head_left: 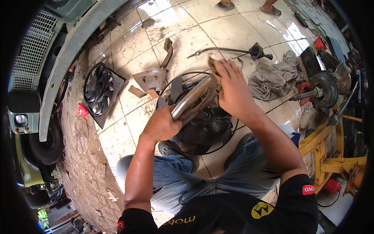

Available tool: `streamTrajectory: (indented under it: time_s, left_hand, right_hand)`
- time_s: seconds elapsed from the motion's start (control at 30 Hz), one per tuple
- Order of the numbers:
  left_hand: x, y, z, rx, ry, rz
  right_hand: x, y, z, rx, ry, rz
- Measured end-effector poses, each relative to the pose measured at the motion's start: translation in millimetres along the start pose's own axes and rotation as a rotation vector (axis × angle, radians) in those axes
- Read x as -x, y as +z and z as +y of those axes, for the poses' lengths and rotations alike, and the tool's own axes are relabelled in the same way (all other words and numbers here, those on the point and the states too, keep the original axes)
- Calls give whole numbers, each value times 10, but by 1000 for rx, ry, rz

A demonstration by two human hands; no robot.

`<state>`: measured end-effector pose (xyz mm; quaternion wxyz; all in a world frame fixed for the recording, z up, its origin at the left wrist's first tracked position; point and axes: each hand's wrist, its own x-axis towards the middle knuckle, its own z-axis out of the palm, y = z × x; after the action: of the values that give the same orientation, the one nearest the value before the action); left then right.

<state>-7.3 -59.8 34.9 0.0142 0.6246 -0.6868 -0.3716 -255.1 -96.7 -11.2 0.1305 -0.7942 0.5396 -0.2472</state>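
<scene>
My left hand point(160, 124) is closed around the near end of a long worn metal part point(193, 99) with a smooth, rounded brownish-grey edge. The part is tilted, its far end up and to the right. My right hand point(236, 89) lies against that far end with its fingers stretched out; its palm is hidden. Below the part, between my feet, sits a round black assembly with a mesh guard point(206, 128) and a thin black cable looping round it. What kind of part I hold, I cannot tell.
On the tiles lie a black fan point(97, 87), a rusty bracket point(150, 80), a lever rod point(230, 50) and a grey rag point(274, 76). A wheel hub point(322, 90) and yellow metal stand point(321, 156) are right. A vehicle's bumper point(64, 58) borders the left. Another person's feet point(270, 9) show far off.
</scene>
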Motion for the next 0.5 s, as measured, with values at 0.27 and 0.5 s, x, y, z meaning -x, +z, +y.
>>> streamTrajectory:
  time_s: [0.27,0.5]
  left_hand:
    - [3,30,26,41,15,27]
    - [56,57,38,20,43,79]
  right_hand:
    - [-13,-19,-19,-28,-131,129]
    - [-42,-58,214,-102,-37,33]
